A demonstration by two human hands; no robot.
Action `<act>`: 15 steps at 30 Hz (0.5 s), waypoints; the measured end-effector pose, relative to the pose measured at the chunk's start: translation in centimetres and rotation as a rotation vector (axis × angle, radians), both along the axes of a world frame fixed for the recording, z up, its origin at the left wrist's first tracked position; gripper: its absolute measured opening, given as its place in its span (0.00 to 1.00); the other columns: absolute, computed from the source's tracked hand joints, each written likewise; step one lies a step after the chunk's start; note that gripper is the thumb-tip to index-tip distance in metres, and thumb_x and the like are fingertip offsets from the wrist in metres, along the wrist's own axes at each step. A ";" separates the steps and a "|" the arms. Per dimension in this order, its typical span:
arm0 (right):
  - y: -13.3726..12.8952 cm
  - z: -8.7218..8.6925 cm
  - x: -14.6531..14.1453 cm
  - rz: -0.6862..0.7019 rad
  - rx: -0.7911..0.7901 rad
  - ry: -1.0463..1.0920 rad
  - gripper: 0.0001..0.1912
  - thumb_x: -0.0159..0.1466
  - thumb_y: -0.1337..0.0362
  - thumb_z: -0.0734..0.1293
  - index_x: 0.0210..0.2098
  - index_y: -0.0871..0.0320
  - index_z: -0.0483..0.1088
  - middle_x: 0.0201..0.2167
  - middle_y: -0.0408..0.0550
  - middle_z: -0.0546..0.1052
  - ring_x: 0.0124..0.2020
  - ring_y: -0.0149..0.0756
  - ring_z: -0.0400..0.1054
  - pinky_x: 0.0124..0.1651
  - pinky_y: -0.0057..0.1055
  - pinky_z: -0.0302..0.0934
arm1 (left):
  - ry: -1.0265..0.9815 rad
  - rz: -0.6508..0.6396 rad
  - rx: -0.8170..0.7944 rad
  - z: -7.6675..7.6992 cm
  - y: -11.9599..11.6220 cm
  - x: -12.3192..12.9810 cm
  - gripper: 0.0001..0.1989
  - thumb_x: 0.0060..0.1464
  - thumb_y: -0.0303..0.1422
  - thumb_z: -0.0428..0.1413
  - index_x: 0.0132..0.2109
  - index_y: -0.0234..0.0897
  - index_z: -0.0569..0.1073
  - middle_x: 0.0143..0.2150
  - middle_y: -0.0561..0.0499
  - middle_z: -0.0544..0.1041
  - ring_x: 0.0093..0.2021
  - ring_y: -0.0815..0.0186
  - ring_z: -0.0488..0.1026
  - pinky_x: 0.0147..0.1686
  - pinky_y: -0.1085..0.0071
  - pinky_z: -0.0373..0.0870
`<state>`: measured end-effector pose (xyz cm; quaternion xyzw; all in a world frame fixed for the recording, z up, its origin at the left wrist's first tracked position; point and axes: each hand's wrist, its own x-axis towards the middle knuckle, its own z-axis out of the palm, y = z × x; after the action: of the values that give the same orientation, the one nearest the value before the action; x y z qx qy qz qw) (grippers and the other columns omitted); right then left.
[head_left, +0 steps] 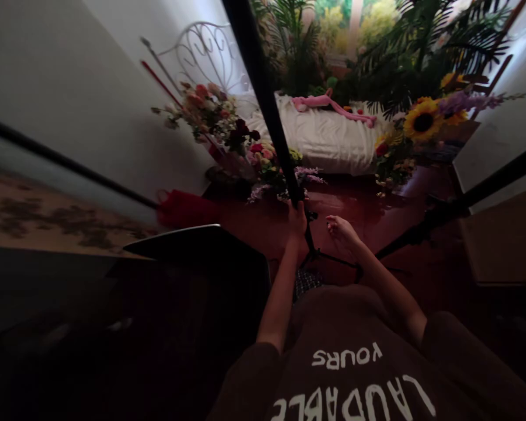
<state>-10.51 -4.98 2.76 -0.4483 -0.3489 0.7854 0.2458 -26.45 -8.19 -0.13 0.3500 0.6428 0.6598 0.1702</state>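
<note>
A black upright pole (pixel 269 111) on a tripod base runs from the top of the view down to the floor. My left hand (pixel 297 219) is wrapped round its lower part, beside a small black knob (pixel 312 216) on the pole's right side. To the right of the pole, apart from it, my right hand (pixel 342 231) is held with its fingers curled together. Whether anything small is between those fingers is too dark to tell.
Behind the pole stands a bench with white cloth (pixel 328 137) and a pink plush toy (pixel 318 101). Flowers (pixel 206 111) and sunflowers (pixel 423 121) flank it. A dark panel (pixel 201 251) is at left, near a red bag (pixel 184 207). Another black stand (pixel 456 207) slants at right.
</note>
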 end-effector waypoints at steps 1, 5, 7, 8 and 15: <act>0.1 0.3 -1.1 0.043 -0.016 0.017 0.10 0.64 0.57 0.63 0.33 0.57 0.69 0.16 0.38 0.70 0.16 0.24 0.61 0.21 0.20 0.55 | 0.005 -0.005 -0.020 -0.1 0.1 0.0 0.31 0.54 0.60 0.46 0.47 0.36 0.70 0.42 0.45 0.76 0.41 0.66 0.73 0.43 0.71 0.69; 0.8 0.9 -4.0 0.088 -0.104 0.037 0.20 0.68 0.48 0.58 0.28 0.56 0.62 0.17 0.42 0.71 0.16 0.27 0.64 0.21 0.22 0.59 | -0.001 -0.009 -0.070 -0.5 -0.3 -0.2 0.31 0.54 0.60 0.45 0.44 0.37 0.71 0.39 0.46 0.77 0.37 0.67 0.74 0.41 0.71 0.70; 1.2 0.9 -4.4 0.115 -0.123 0.007 0.21 0.68 0.48 0.58 0.26 0.55 0.60 0.15 0.40 0.69 0.15 0.26 0.62 0.19 0.21 0.55 | 0.003 -0.010 -0.070 -0.6 -0.5 -0.2 0.30 0.54 0.60 0.46 0.44 0.36 0.71 0.40 0.45 0.77 0.38 0.67 0.74 0.42 0.71 0.70; 1.3 0.8 -4.4 0.149 -0.132 -0.007 0.21 0.68 0.49 0.60 0.25 0.55 0.59 0.14 0.39 0.67 0.14 0.25 0.60 0.18 0.20 0.53 | 0.007 -0.012 -0.070 -0.6 -0.6 -0.2 0.30 0.54 0.59 0.47 0.44 0.36 0.71 0.40 0.45 0.77 0.39 0.66 0.75 0.43 0.71 0.70; 1.2 0.5 -3.5 0.330 -0.297 0.039 0.26 0.69 0.46 0.54 0.25 0.58 0.64 0.16 0.41 0.69 0.14 0.24 0.60 0.16 0.19 0.51 | -0.071 0.034 -0.134 -2.2 -0.5 0.1 0.28 0.56 0.55 0.50 0.51 0.37 0.69 0.41 0.47 0.77 0.40 0.67 0.74 0.42 0.72 0.70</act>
<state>-14.02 -3.83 3.29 -0.4010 -0.2933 0.8663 0.0520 -26.39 -8.65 -2.33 0.3031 0.6851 0.6300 0.2046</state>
